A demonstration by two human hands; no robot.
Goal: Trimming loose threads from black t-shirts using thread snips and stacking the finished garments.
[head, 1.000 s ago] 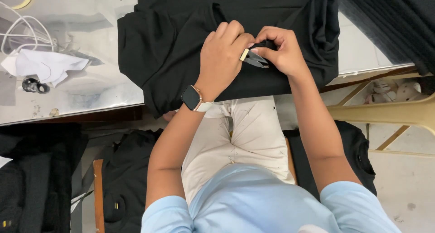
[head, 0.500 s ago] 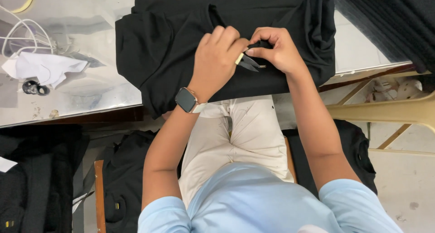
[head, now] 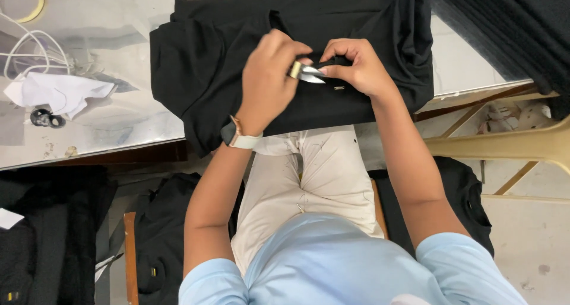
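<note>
Black garment (head: 237, 67) lies folded on the table (head: 119, 127), directly beneath both hands. Left hand (head: 270, 79) is closed around small metal snips (head: 307, 73). Right hand (head: 356, 67) pinches a fold of the garment just beside the blades.

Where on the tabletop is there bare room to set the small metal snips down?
Bare shiny tabletop lies left of the folded black garment, below the crumpled white cloth and white cord. A smaller strip sits between the garment and the black fabric stack. The middle is crowded: left hand with snips, right hand.
</note>
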